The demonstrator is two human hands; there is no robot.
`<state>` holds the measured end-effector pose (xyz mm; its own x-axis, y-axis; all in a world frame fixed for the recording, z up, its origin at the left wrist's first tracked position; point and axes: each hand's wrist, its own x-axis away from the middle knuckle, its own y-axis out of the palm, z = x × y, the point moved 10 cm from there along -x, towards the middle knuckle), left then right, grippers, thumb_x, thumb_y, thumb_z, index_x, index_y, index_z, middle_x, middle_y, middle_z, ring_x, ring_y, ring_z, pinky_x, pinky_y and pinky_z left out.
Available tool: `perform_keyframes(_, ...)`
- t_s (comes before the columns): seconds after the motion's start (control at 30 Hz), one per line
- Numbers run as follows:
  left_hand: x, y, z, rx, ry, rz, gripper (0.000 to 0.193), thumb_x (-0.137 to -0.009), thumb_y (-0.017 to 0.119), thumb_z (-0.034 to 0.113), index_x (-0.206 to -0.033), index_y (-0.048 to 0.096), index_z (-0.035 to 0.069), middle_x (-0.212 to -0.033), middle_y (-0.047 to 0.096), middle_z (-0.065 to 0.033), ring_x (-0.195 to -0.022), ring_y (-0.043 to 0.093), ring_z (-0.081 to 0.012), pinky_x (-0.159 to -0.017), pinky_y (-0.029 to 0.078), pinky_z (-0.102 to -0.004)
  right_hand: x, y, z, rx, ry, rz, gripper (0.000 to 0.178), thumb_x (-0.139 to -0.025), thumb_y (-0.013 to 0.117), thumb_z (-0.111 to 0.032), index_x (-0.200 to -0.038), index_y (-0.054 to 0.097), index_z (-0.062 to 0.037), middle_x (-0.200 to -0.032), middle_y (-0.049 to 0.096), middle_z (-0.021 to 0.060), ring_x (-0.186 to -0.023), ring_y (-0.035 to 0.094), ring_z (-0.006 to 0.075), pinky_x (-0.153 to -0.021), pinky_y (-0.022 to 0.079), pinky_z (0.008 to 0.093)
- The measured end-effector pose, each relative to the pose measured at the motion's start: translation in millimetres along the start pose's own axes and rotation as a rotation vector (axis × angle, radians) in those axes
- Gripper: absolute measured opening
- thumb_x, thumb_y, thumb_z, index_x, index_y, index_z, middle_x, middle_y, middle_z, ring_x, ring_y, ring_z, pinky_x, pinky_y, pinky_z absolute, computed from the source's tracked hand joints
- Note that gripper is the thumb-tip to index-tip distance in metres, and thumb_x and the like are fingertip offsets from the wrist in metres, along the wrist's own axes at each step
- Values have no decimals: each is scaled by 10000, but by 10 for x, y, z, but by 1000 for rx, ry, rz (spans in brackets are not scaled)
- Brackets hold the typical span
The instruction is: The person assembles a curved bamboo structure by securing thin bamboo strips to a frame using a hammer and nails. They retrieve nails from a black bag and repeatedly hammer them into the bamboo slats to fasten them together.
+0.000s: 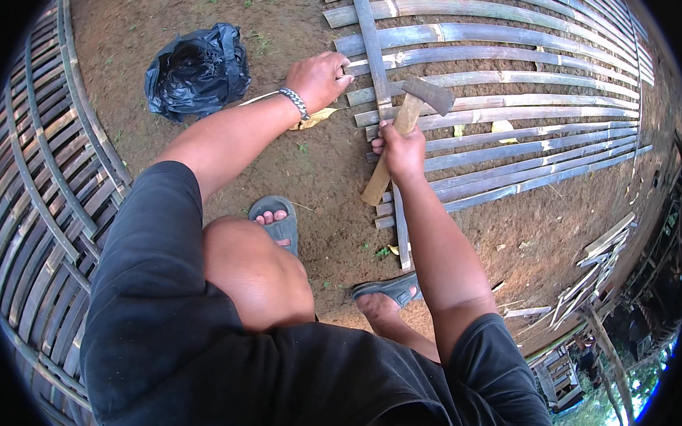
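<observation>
My right hand (402, 149) is wrapped round the wooden handle of a hatchet (428, 95), whose dark metal head points up and to the right. It is held over the end of a bamboo slat frame (507, 79), beside a crosswise bamboo strip (372, 45). My left hand (316, 81), with a chain bracelet at the wrist, is closed in a pinch at the left end of one bamboo slat (408, 58). Its fingertips partly hide that end. Several slats lie side by side on the ground, running off to the right.
A black plastic bag (198, 73) stands on the bare soil to the left, with a dry yellow leaf (315, 119) near my left wrist. Another slatted bamboo panel (45, 192) fills the left edge. Loose bamboo pieces (593, 270) lie at the right. My sandalled feet are below the frame.
</observation>
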<state>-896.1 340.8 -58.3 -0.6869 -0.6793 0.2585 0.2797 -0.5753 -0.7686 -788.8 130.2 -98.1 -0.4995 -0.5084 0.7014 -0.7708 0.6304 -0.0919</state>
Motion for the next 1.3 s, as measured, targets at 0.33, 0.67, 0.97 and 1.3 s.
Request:
perform_keyframes(0.33,0,23,-23,-15,51,48,309,-840,780,314,-1066,701,119,-865,702,-39,-793,699,-279,-701,562,-410,-17,2,38,-10,-9,-12,156,-940,675,-132,-946,620,13,-788,674,77,-622,688,163,-543,569,298)
perform_keyframes(0.67,263,-48,603,-198,586,118,448,-890,700,305,-1285,624,108,-1299,613,-100,-1233,573,-277,-1067,435,-474,-39,-13,47,-2,-13,-4,156,-941,675,-126,-963,617,17,-789,681,80,-616,689,159,-536,571,294)
perform_keyframes(0.97,497,482,678,-677,583,-240,781,-912,638,450,-1529,390,41,-1629,315,-117,-1516,268,-262,-1247,181,-506,-1,24,15,-13,7,-21,154,-941,685,-133,-952,615,4,-793,655,66,-621,670,161,-551,563,293)
perform_keyframes(1.3,471,465,898,-793,539,-514,964,-835,702,563,-1492,400,-74,-1599,333,-236,-1528,245,-330,-1256,149,-522,1,-13,59,28,68,8,173,-933,681,-135,-987,611,15,-774,696,94,-594,693,160,-522,555,294)
